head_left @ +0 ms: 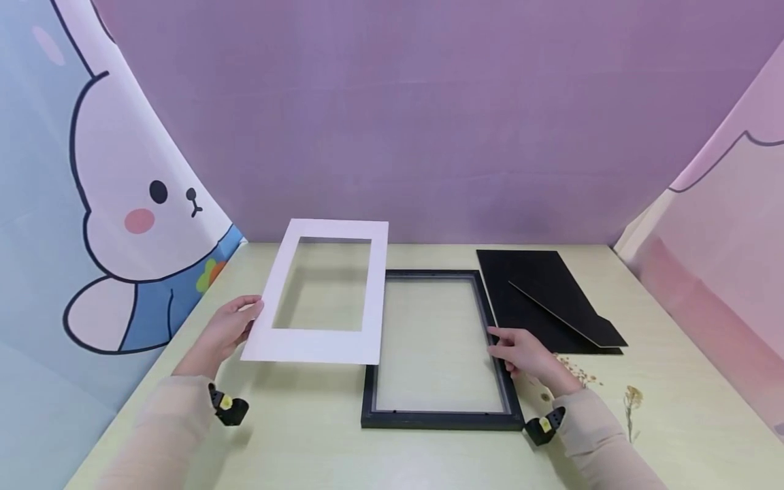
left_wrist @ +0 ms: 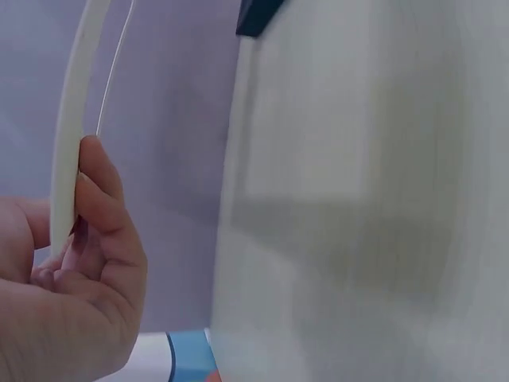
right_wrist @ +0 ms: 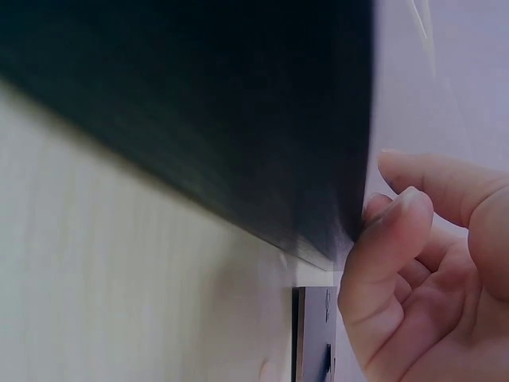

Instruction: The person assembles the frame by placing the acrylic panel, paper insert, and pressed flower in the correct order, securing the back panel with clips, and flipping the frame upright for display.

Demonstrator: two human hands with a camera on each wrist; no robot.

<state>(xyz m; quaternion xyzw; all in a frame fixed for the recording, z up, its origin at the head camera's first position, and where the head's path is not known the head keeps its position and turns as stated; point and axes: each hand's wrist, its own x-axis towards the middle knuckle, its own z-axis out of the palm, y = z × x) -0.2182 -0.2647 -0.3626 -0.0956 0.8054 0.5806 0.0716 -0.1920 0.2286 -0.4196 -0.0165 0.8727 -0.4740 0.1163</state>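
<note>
A white picture mat point(head_left: 321, 346) with a rectangular window is raised and tilted above the table. My left hand point(head_left: 229, 325) pinches its left edge between thumb and fingers; the left wrist view shows the mat's edge point(left_wrist: 67, 159) side-on in that grip. Flat on the table lies a black picture frame point(head_left: 441, 420), partly overlapped by the mat's right side in the head view. At the frame's right bar is my right hand point(head_left: 523, 352), its thumb and fingertips touching the bar. In the right wrist view the frame's dark side point(right_wrist: 238, 119) stands beside loosely bent fingers point(right_wrist: 390, 239).
A black backing board point(head_left: 517, 265) with an angled stand leg point(head_left: 569, 314) lies right of the frame. Dried flowers point(head_left: 633, 398) are at the table's right, partly behind the right wrist. A purple cloth point(head_left: 429, 136) hangs behind the table, with a rabbit-print cloth point(head_left: 122, 224) at left.
</note>
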